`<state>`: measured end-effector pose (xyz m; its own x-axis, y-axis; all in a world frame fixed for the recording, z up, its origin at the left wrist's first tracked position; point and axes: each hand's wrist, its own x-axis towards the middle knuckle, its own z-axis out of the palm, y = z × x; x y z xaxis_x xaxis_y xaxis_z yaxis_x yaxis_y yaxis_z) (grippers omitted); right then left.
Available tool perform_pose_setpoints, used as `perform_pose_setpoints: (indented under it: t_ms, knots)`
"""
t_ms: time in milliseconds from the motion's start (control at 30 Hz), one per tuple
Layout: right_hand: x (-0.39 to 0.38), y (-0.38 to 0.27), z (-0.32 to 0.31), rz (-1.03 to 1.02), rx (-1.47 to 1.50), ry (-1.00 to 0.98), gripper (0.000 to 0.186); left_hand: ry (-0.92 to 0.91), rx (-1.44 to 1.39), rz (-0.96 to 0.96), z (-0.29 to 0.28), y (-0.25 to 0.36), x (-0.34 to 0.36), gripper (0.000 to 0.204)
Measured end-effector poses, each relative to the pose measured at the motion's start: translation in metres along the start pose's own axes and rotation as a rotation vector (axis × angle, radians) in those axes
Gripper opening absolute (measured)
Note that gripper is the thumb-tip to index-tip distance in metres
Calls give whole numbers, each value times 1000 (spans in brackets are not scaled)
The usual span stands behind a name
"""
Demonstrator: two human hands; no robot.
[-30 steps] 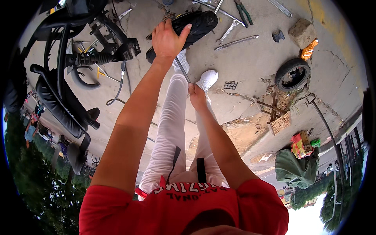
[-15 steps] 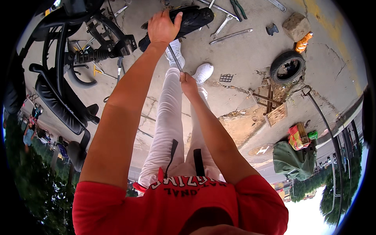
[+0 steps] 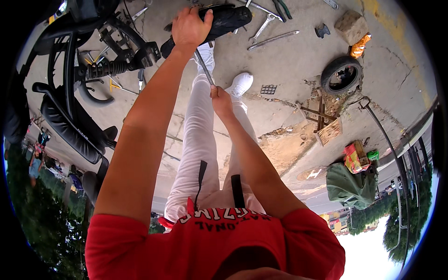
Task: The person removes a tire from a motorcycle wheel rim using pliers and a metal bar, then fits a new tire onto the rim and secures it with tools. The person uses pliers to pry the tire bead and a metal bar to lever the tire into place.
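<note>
My left hand (image 3: 191, 27) grips the side of a black tire (image 3: 226, 22), its fingers over the top and its thumb out to the right. The tire stands tilted by my white shoe (image 3: 206, 58); much of it is hidden behind my hand. Closed round the near end of a slim metal tire lever (image 3: 204, 67) is my right hand (image 3: 221, 101). The lever slants up to the tire's lower edge, where its far tip is out of sight.
A black motor scooter (image 3: 70, 88) with an exposed shock absorber is at the left. Combination wrenches (image 3: 262, 28), a flat bar (image 3: 273, 40) and pliers (image 3: 282, 8) lie beyond the tire. To the right are a stone block (image 3: 351, 28), another tire (image 3: 341, 75) and a broken wooden frame (image 3: 322, 116).
The tire and my left hand have shifted slightly left and up. My right hand has moved a little left with the lever, keeping its grip.
</note>
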<state>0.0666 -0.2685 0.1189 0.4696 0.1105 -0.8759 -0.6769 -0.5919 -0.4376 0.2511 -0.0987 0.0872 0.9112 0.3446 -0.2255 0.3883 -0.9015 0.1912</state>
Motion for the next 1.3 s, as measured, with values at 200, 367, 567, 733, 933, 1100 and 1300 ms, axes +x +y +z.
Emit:
perform_pose_setpoints:
  t_ms: [200, 367, 567, 733, 933, 1100, 1300]
  knots:
    - [-33, -5, -9, 64, -9, 33, 52, 42, -68, 61, -8, 21, -14, 37]
    - [-113, -77, -19, 714, 749, -320, 44, -48, 11, 106, 1, 37, -48, 32]
    - [-96, -76, -76, 534, 619, -301, 32, 48, 44, 279, 5, 31, -40, 34]
    - [-55, -37, -81, 29, 158, -163, 35, -208, 50, 42, -13, 37, 1, 45]
    - [-23, 25, -68, -26, -16, -82, 44, -284, 109, 59, -5, 29, 20, 53]
    - [21, 169, -66, 16, 99, 139, 49, -249, 36, 34, -7, -24, 71, 73]
    - [190, 278, -90, 273, 580, 680, 48, -200, -354, -212, -18, -55, 91, 83]
